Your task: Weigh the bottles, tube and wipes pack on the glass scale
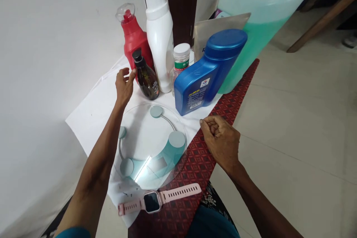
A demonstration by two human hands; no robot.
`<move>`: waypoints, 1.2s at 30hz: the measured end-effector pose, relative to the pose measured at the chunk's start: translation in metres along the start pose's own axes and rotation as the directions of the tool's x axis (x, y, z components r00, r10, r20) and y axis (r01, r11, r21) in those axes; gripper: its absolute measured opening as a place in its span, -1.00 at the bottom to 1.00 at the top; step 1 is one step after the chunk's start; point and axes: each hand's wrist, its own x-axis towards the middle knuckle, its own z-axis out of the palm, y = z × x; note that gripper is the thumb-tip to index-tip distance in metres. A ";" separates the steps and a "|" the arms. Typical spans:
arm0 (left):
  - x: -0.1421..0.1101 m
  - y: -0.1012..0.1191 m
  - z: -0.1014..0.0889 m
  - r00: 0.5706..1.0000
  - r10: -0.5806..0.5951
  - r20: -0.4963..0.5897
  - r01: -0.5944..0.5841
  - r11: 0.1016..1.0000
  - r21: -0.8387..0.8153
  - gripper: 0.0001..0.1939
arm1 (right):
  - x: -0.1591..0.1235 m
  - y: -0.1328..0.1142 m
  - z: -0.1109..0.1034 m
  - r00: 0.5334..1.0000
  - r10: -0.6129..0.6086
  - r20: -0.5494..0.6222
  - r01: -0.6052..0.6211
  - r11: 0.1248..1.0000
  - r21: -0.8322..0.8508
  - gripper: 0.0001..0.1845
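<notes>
1. Holds the left hand point(124, 87) partly open with bent fingers, just beside the dark bottle point(147, 80); grips nothing with it; cannot tell whether touching the bottle;
2. Curls the right hand point(221, 139) into a loose fist over the edge of the tabletop point(199, 154), near the blue bottle point(192, 83); shows nothing in its grip;
3. Has the dark bottle standing on the white sheet point(92, 115), in front of the red bottle point(135, 41) and beside the white bottle point(160, 33);
4. Has the glass scale point(147, 137) lying nearer, with the pink watch point(152, 201) stretched out in front of it.
</notes>
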 end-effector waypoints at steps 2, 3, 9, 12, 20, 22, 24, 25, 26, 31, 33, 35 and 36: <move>0.014 -0.001 0.013 0.996 -0.026 0.084 0.030 0.998 -0.047 -0.58 | 0.000 -0.001 0.000 1.000 0.001 0.003 -0.001 1.000 0.000 -0.76; 0.019 -0.001 0.019 0.992 -0.040 0.117 0.049 0.996 -0.073 -0.55 | 0.000 -0.001 0.000 1.000 0.004 0.006 -0.004 1.000 -0.003 -0.76; 0.033 0.003 0.045 0.993 -0.097 0.073 0.111 0.967 -0.230 -0.60 | 0.000 -0.001 -0.002 0.999 0.048 0.015 -0.048 0.999 -0.009 -0.78; 0.038 0.007 0.053 0.985 -0.163 -0.053 0.143 0.950 -0.276 -0.59 | 0.001 -0.002 -0.002 0.998 0.058 0.023 -0.058 0.998 -0.002 -0.78; 0.024 0.017 0.017 0.899 -0.242 -0.364 0.142 0.949 -0.282 -0.40 | 0.000 -0.002 0.001 0.998 0.061 0.013 -0.061 0.998 -0.001 -0.77; 0.012 0.015 -0.007 0.894 -0.199 -0.403 0.108 0.966 -0.237 -0.41 | 0.000 -0.001 0.001 0.998 0.065 0.007 -0.065 0.998 0.001 -0.77; -0.002 0.017 -0.034 0.880 -0.147 -0.453 0.061 0.978 -0.197 -0.45 | 0.001 -0.001 0.001 0.998 0.058 0.007 -0.058 0.998 -0.001 -0.77; -0.010 0.020 -0.048 0.868 -0.119 -0.483 0.033 0.982 -0.184 -0.47 | 0.001 -0.001 0.001 0.999 0.053 0.010 -0.053 0.999 -0.001 -0.76; -0.020 0.025 -0.062 0.856 -0.097 -0.507 0.008 0.985 -0.174 -0.50 | 0.001 -0.001 0.001 0.999 0.048 0.014 -0.048 0.999 -0.001 -0.76; -0.084 0.065 -0.121 0.844 -0.066 -0.532 -0.020 0.988 -0.154 -0.44 | 0.001 0.000 0.002 1.000 0.016 0.002 -0.016 1.000 -0.008 -0.77; -0.116 0.081 -0.134 0.861 -0.096 -0.500 0.000 0.982 -0.189 -0.38 | 0.001 0.000 0.003 1.000 0.002 -0.004 -0.002 1.000 -0.006 -0.77; -0.146 0.094 -0.138 0.884 -0.134 -0.449 0.030 0.972 -0.233 -0.36 | 0.000 0.000 0.004 1.000 -0.009 -0.004 0.009 1.000 0.000 -0.77; -0.160 0.099 -0.137 0.895 -0.155 -0.418 0.047 0.965 -0.257 -0.36 | 0.000 0.001 0.004 1.000 -0.012 -0.005 0.012 1.000 0.003 -0.77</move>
